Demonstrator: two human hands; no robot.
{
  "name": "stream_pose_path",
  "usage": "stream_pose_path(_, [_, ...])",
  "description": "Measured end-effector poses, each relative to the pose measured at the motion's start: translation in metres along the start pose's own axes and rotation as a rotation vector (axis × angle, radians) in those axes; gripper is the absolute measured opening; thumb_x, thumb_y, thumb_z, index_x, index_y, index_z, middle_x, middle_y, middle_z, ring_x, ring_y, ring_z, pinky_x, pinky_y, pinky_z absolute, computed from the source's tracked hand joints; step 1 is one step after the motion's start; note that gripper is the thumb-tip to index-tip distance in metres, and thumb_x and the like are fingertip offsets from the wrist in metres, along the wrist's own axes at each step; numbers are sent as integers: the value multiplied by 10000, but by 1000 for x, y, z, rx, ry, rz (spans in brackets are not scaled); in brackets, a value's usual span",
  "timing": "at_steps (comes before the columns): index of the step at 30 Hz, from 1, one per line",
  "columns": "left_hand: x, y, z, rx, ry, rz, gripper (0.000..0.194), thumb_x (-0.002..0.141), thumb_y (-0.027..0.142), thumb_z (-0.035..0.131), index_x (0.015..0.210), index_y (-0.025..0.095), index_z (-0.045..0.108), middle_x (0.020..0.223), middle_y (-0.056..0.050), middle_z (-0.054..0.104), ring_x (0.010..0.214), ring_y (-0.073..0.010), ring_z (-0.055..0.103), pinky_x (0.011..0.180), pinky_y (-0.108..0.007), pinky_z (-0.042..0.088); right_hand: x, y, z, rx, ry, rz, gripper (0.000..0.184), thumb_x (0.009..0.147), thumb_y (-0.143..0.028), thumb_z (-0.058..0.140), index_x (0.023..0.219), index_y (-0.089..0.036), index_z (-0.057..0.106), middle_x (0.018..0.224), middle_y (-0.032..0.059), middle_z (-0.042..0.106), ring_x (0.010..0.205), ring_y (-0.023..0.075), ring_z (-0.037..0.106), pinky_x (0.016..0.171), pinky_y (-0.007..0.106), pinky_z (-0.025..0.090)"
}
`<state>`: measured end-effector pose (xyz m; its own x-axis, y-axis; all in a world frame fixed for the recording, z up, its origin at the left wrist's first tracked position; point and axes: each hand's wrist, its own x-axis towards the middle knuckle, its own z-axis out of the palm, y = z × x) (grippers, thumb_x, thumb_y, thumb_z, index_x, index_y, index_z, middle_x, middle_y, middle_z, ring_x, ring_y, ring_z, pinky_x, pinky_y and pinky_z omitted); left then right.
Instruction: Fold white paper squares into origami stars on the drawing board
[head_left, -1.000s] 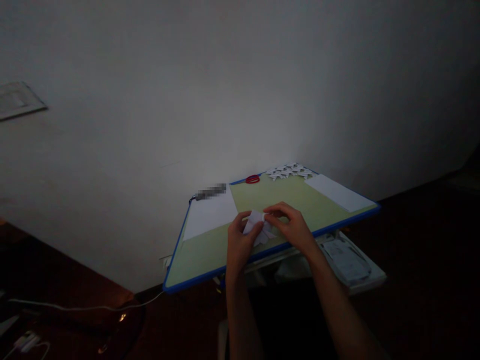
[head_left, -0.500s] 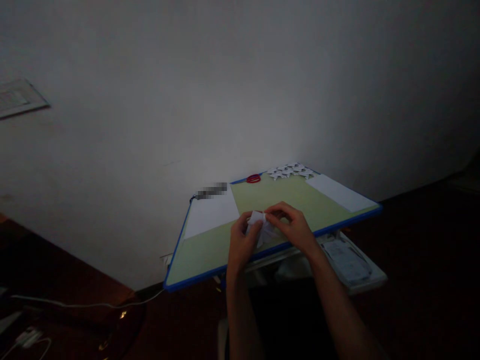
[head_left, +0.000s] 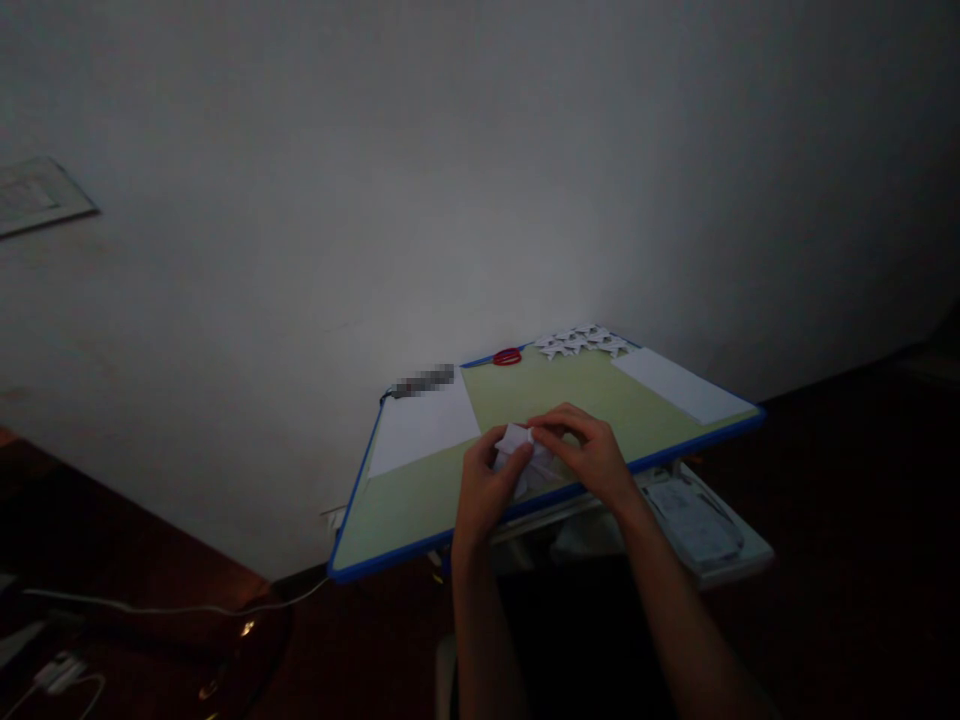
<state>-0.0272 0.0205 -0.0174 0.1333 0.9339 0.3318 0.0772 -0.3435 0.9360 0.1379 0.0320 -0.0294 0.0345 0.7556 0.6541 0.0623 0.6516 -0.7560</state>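
A small piece of folded white paper is held between my two hands, just above the front edge of the green, blue-rimmed table. My left hand grips its left side, thumb in front and fingers behind. With thumb and fingertips, my right hand pinches the paper's upper right part. The creases near the fingertips are too dim and small to make out. Lower folds of the paper fan out below my left thumb.
Several folded white paper pieces lie at the back right, beside red-handled scissors. White sheets lie at the left and right. A wall rises behind the table. An open drawer juts out below right; a white cable trails at left.
Both hands stay almost in place. The paper has tilted slightly between the fingers, and its lower folds have shifted a little. The camera view has moved very slightly.
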Motion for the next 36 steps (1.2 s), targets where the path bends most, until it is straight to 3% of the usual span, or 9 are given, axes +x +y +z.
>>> stream_pose_path(12, [-2,3,0,-37,-47,-25,325,800,391,774,1027,158,752,889,-60,753,732,-164,659,674,-239,501,-1,2,2,105,81,153,167,809,-360,781,904,-222,785,898,47,764,828,214,684,767,332,525])
stream_pose_path(25, [-1,3,1,-42,-41,21,342,804,346,770,1087,157,740,951,-73,754,806,-179,667,735,-252,506,-1,4,10,194,96,190,163,822,-341,760,927,-218,769,937,52,775,897,226,720,834,342,553])
stream_pose_path(36, [1,0,0,-72,-20,-27,366,789,347,753,1099,152,745,1005,-84,768,782,-189,680,701,-260,517,1,5,9,194,84,190,206,810,-380,771,928,-211,770,957,65,781,912,233,726,853,359,568])
